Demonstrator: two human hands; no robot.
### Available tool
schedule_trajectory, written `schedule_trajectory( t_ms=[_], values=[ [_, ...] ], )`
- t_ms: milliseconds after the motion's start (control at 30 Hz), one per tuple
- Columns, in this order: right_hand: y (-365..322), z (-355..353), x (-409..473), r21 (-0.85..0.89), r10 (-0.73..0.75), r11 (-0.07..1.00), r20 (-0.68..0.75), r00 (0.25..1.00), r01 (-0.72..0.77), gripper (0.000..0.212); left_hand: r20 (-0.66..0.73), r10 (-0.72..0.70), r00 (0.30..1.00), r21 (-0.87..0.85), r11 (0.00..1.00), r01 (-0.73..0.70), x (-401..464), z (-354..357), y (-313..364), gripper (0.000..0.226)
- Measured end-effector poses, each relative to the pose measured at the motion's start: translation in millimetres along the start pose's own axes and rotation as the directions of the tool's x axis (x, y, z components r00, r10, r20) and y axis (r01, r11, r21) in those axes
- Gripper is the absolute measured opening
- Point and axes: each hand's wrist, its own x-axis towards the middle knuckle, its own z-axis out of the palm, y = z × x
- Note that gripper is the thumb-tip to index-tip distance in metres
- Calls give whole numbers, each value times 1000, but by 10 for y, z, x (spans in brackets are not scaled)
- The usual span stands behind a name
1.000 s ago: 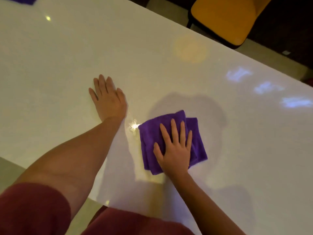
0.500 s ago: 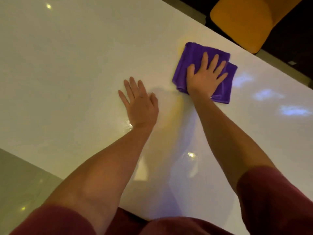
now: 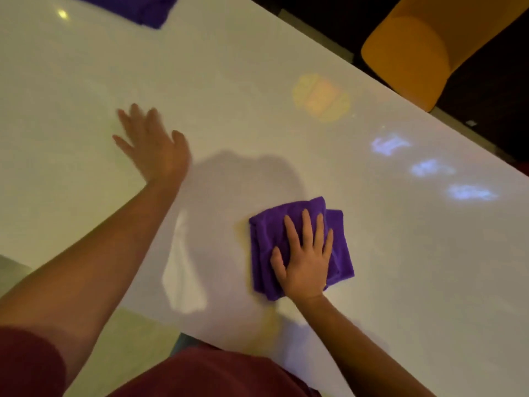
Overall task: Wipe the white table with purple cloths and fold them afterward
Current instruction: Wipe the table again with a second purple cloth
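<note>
Two hands lie flat with fingers spread, right hand (image 3: 305, 262) pressing the folded purple cloth (image 3: 300, 247) near the white table's (image 3: 229, 81) front edge, left hand (image 3: 154, 144) bracing; wiping step underway, next stroke needing steady downward pressure.

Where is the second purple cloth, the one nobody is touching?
In the head view, the second purple cloth lies at the top left on the white table, cut by the frame edge, far beyond the left hand.

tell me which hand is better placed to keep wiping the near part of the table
Right. The right hand already lies flat with spread fingers on the folded purple cloth near the table's front edge. The left hand is bare, blurred and open, off to the side.
</note>
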Motion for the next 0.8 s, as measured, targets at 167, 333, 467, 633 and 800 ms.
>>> schedule_trajectory(
  t_ms=[167, 333, 467, 633, 800],
  values=[
    [-83, -65, 1106, 1, 42, 999, -27, 999, -42, 68, -9, 77, 997, 181, 981, -74, 72, 82, -259, 64],
    [-320, -179, 2462, 47, 177, 983, -6, 984, -176, 70, -34, 77, 996, 220, 973, -68, 89, 117, -253, 63],
    [-529, -213, 3447, 76, 223, 972, -16, 975, -222, 72, -72, 85, 994, 225, 972, -67, 110, 133, -242, 62],
    [-848, -111, 3600, 37, 146, 989, -11, 989, -146, 75, -79, 82, 994, 233, 971, -61, 141, 147, -290, 64],
    [-1185, 20, 2192, 30, -77, 997, -13, 997, 77, 70, -79, 39, 996, 151, 988, -27, 113, 94, -267, 71]
  ],
)
